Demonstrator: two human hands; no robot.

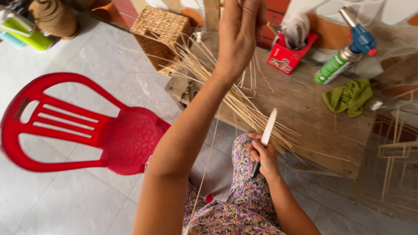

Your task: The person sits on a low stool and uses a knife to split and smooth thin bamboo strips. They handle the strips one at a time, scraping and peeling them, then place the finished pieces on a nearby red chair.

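The right hand [264, 153] is closed around the dark handle of a knife [266, 132], its pale blade pointing toward one o'clock over the knee. The left hand [238, 32] is raised at twelve o'clock, fingers pressed together on the top of a thin bamboo strip [208, 159] that hangs straight down past the forearm toward six o'clock; the exact pinch is turned away from the camera, so how the strip sits in the fingers cannot be told.

Judging from this, the step in hand looks like drawing one strip clear to be trimmed or split. The next move would seem to call for bringing strip and blade together, with the strip held taut so the edge runs along the grain, away from the leg.

Between the two hands, a loose bundle of bamboo sticks [235, 98] lies on a low wooden bench [313, 117]. On the bench, at two o'clock, sit a red box [287, 56], a green canister with a blue torch head [344, 58] and a green cloth [349, 96]. A woven basket [159, 37] stands at eleven o'clock, a red plastic chair [87, 126] at nine.

The strip's lower end is lost against the floral cloth, and the frame of sticks at three o'clock is blurred.
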